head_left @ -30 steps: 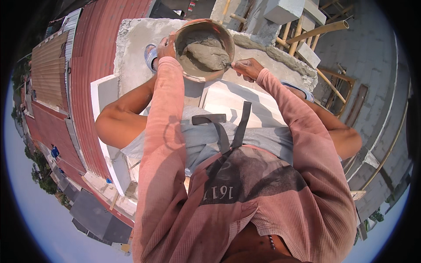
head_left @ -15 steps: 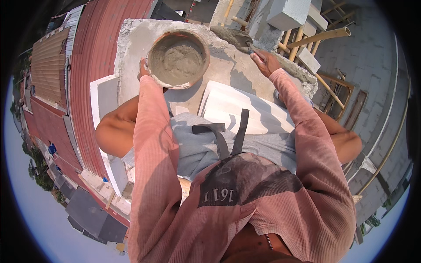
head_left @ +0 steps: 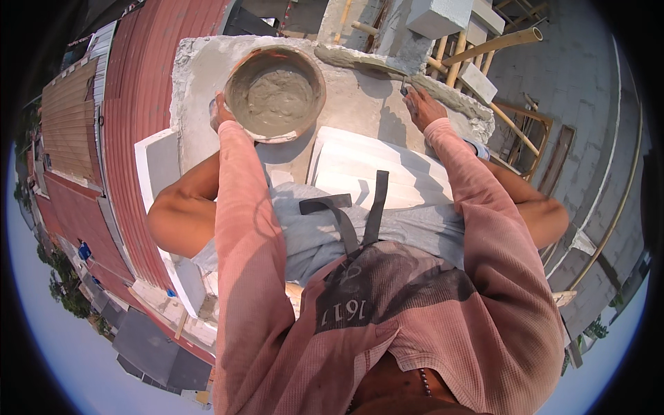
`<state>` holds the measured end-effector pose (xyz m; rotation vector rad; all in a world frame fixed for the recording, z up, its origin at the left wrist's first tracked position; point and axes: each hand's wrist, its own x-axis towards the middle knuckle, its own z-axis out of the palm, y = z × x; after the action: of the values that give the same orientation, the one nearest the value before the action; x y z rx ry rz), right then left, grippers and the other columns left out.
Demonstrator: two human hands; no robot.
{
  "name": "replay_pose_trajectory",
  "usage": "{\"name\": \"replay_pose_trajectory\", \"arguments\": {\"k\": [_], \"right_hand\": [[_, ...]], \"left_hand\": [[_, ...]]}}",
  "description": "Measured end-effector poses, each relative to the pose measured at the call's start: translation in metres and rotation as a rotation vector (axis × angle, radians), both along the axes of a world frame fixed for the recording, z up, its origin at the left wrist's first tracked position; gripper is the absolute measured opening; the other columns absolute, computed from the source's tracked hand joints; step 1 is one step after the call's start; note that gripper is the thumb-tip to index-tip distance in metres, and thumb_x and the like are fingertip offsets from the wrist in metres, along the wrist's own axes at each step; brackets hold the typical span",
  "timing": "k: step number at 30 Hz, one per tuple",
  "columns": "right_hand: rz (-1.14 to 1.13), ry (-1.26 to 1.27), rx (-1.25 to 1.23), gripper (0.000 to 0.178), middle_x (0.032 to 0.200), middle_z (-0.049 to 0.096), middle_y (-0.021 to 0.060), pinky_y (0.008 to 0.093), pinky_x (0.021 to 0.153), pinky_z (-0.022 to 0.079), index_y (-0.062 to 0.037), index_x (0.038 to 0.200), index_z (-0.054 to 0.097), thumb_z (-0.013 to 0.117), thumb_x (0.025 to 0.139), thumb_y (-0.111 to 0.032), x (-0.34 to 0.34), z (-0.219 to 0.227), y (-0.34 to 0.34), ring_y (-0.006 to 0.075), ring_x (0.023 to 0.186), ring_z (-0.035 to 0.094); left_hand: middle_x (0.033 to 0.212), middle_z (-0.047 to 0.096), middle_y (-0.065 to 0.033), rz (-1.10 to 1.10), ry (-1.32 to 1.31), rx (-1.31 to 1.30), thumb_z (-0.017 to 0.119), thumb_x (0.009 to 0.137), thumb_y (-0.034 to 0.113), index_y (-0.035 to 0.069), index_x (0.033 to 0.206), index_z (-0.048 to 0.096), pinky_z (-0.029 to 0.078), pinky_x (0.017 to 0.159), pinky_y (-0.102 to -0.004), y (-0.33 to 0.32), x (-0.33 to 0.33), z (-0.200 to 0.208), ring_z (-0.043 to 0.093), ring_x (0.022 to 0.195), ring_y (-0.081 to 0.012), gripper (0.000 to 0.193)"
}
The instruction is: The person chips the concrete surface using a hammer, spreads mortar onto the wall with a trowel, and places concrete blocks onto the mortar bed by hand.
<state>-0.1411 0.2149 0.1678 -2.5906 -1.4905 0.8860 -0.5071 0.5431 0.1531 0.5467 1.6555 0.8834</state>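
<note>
A round bucket (head_left: 234,104) with wet grey mortar (head_left: 280,102) inside stands on the concrete slab, left of centre. My left hand (head_left: 221,112) grips its left side, with the fingers partly hidden. My right hand (head_left: 425,108) is closed round the handle of a trowel (head_left: 404,87), to the right of the bucket. The trowel's blade appears nearly edge-on against the slab's far edge, where a strip of grey mortar (head_left: 360,61) runs. Blade and mortar are hard to tell apart there.
Between my bent legs lies a white ridged, folded-looking thing (head_left: 377,166). Pale blocks (head_left: 437,16) and bamboo poles (head_left: 501,45) stand beyond the slab (head_left: 190,76) at the far right. A red corrugated roof (head_left: 138,90) lies lower on the left; a grey block surface (head_left: 581,90) extends right.
The trowel blade has turned from broad, mortar-covered face to nearly edge-on at the slab's far edge. My right hand has rotated with it. My left hand stays on the bucket.
</note>
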Motion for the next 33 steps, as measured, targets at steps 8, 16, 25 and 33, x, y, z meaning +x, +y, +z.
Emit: {"name": "replay_pose_trajectory", "arguments": {"k": [8,16,25,33], "right_hand": [[-0.15,-0.039,0.086,0.034,0.111,0.06,0.0168,0.0477,0.078,0.053,-0.0079,0.119,0.055,0.048,0.099,-0.034,0.003,0.033,-0.053,0.0389,0.092,0.064],[-0.396,0.178,-0.178,0.042,0.103,0.067,0.0274,0.0498,0.087,0.049,-0.0017,0.108,0.065,0.047,0.099,-0.039,-0.016,0.046,-0.023,0.045,0.098,0.063],[-0.526,-0.027,-0.441,0.043,0.103,0.068,0.0274,0.0483,0.091,0.05,-0.0029,0.107,0.068,0.051,0.096,-0.04,0.074,0.076,-0.149,0.0435,0.101,0.064],[-0.602,-0.211,-0.437,0.042,0.11,0.066,0.0282,0.0483,0.095,0.048,-0.0041,0.109,0.068,0.058,0.091,-0.041,0.122,0.067,-0.214,0.0437,0.108,0.062]], "left_hand": [[0.117,0.065,-0.024,-0.319,0.517,0.121,0.073,0.076,0.059,-0.01,0.13,0.054,0.049,0.088,-0.0406,0.0,0.063,0.042,0.064,0.102,-0.0336,0.09],[0.12,0.065,-0.0204,-0.257,0.546,0.083,0.072,0.075,0.059,-0.001,0.129,0.061,0.051,0.093,-0.0411,0.008,0.081,0.054,0.065,0.105,-0.0335,0.081],[0.123,0.064,-0.0196,-0.346,0.552,0.089,0.077,0.071,0.057,-0.001,0.132,0.058,0.049,0.094,-0.0418,0.04,0.061,0.05,0.063,0.108,-0.032,0.087],[0.124,0.064,-0.0178,-0.351,0.576,0.075,0.076,0.07,0.061,-0.001,0.133,0.057,0.049,0.093,-0.0423,0.045,0.057,0.033,0.063,0.107,-0.0322,0.091]]}}
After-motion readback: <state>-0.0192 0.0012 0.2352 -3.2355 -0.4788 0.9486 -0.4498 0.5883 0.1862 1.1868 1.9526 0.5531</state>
